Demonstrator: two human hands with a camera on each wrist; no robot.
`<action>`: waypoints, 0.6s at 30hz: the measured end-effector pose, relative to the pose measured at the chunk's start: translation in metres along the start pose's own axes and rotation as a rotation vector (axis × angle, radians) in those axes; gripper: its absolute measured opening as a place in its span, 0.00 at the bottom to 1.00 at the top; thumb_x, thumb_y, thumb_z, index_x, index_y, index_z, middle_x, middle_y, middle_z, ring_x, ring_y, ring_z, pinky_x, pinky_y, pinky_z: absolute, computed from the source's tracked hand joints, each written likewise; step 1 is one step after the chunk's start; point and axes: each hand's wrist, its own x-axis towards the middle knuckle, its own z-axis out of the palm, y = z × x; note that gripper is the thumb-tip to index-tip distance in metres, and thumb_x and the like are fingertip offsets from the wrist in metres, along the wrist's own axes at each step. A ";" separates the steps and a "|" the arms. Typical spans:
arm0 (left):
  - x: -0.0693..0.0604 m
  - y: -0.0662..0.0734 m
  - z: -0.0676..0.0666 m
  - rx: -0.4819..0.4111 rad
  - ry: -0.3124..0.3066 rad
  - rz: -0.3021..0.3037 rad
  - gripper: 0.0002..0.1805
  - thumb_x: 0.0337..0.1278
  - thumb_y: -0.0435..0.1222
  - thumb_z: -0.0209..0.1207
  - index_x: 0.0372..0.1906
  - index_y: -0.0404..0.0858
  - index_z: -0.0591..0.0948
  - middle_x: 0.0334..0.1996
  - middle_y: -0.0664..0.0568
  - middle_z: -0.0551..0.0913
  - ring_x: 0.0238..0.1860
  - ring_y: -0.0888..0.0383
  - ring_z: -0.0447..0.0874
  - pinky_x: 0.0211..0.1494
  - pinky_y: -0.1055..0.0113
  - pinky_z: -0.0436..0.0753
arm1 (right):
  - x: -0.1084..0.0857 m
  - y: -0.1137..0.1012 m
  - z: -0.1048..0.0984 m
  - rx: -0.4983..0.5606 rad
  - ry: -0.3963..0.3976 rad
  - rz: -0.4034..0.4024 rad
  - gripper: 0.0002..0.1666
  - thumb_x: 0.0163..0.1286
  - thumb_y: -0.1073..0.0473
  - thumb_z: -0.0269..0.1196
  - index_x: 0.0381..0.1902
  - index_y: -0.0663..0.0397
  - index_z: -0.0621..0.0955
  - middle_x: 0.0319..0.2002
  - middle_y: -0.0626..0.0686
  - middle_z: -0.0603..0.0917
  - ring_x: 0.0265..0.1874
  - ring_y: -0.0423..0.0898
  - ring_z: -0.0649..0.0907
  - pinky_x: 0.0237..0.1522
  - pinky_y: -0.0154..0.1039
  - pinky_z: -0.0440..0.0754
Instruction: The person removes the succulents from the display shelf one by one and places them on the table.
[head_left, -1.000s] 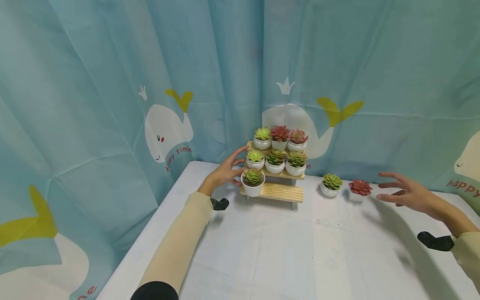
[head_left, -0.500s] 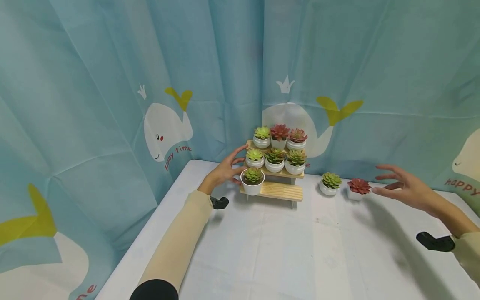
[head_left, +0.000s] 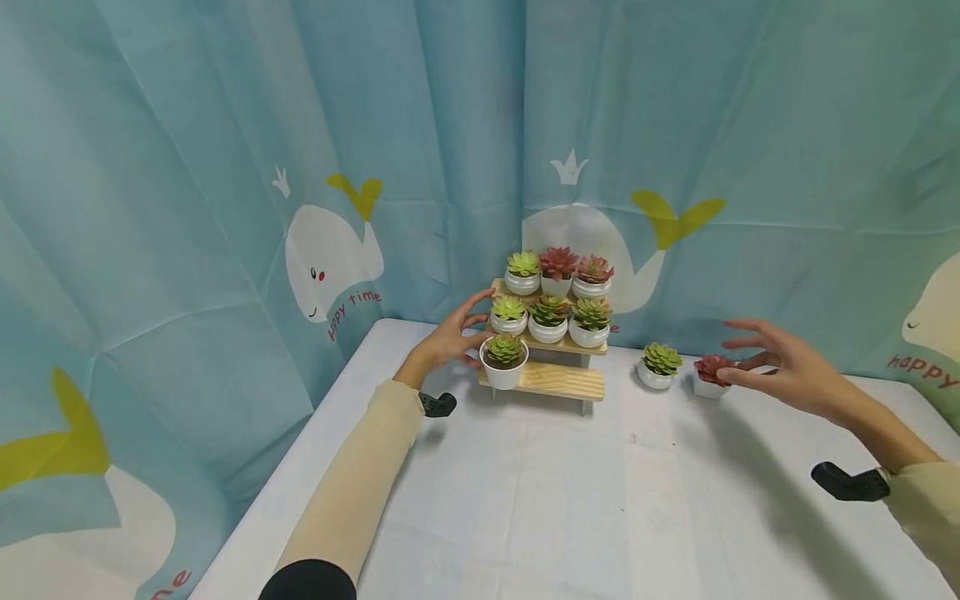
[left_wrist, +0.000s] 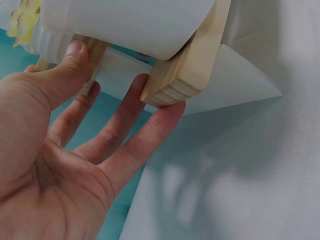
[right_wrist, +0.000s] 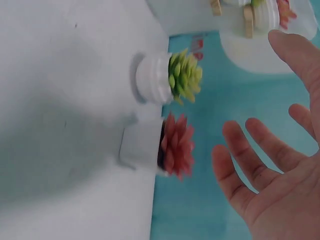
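Note:
My left hand [head_left: 447, 340] is at the left side of a wooden tiered stand [head_left: 562, 381]. In the left wrist view, fingertips of this hand [left_wrist: 60, 172] touch the shelf ends [left_wrist: 175, 85], beside a white pot [left_wrist: 125, 25]. That pot, with a green succulent [head_left: 503, 375], stands at the left of the bottom shelf. Extended, slightly bent fingers of my right hand [head_left: 798, 375] hover just right of a red succulent in a square white pot [head_left: 708, 388]. The right wrist view shows a gap between the hand [right_wrist: 280, 195] and the red leaves [right_wrist: 177, 145].
Three potted succulents stand on the top shelf and three on the middle one [head_left: 547, 332]. A green succulent in a round white pot [head_left: 656, 378] is left of the red one on the white table [head_left: 570, 500]. A blue curtain [head_left: 465, 125] hangs behind.
My right hand has moved left, to the red succulent. The left hand has stayed at the stand, and the pots stand as before.

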 end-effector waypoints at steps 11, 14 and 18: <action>0.000 0.000 0.000 0.001 -0.002 -0.007 0.43 0.75 0.30 0.58 0.80 0.70 0.56 0.79 0.44 0.58 0.55 0.35 0.83 0.38 0.46 0.88 | 0.016 -0.030 0.024 0.097 0.014 -0.106 0.44 0.67 0.60 0.74 0.76 0.56 0.66 0.61 0.68 0.80 0.42 0.31 0.85 0.41 0.26 0.83; 0.000 0.000 0.000 -0.001 -0.003 -0.005 0.43 0.75 0.30 0.58 0.80 0.70 0.56 0.79 0.43 0.57 0.55 0.35 0.82 0.37 0.46 0.88 | 0.021 -0.038 0.030 0.113 0.016 -0.137 0.44 0.66 0.61 0.74 0.75 0.55 0.67 0.60 0.67 0.80 0.42 0.34 0.86 0.42 0.26 0.82; 0.001 0.000 0.000 -0.003 -0.003 -0.001 0.43 0.75 0.30 0.58 0.80 0.70 0.56 0.79 0.43 0.57 0.53 0.37 0.84 0.37 0.47 0.88 | 0.027 -0.047 0.038 0.132 0.002 -0.167 0.43 0.66 0.62 0.74 0.75 0.55 0.67 0.60 0.68 0.80 0.43 0.37 0.87 0.41 0.29 0.83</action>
